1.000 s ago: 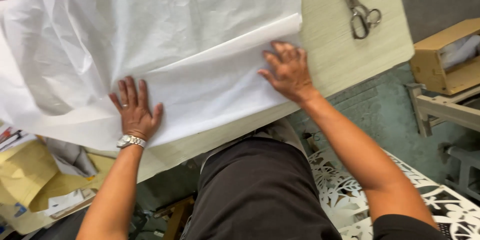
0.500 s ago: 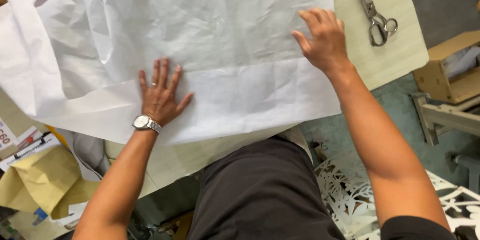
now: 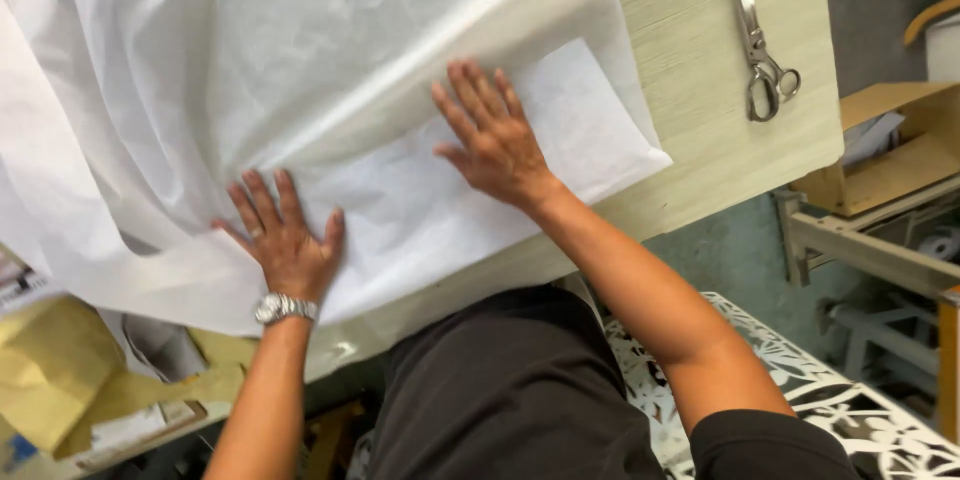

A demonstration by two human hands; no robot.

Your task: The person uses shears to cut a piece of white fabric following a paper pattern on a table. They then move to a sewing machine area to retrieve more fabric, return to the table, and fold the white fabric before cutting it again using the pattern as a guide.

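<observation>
A large sheet of thin white paper [image 3: 300, 70] is spread over a pale wooden table [image 3: 700, 110], with an upper layer folded over a lower one. My left hand [image 3: 285, 240] lies flat on the lower layer near the table's front edge, fingers spread, a silver watch [image 3: 284, 309] on the wrist. My right hand [image 3: 490, 135] presses flat on the paper along the edge of the folded upper layer, fingers apart. Neither hand grips anything.
Metal scissors [image 3: 760, 50] lie on the bare table at the right. A cardboard box [image 3: 890, 150] rests on a wooden frame beyond the table's right edge. Yellow-brown paper scraps [image 3: 60, 380] lie at lower left. A white patterned metal chair [image 3: 800, 390] is beneath me.
My right hand has slid left along the paper toward the middle. My left hand stays pressed flat near the front edge. The view has shifted, so the scissors sit further right.
</observation>
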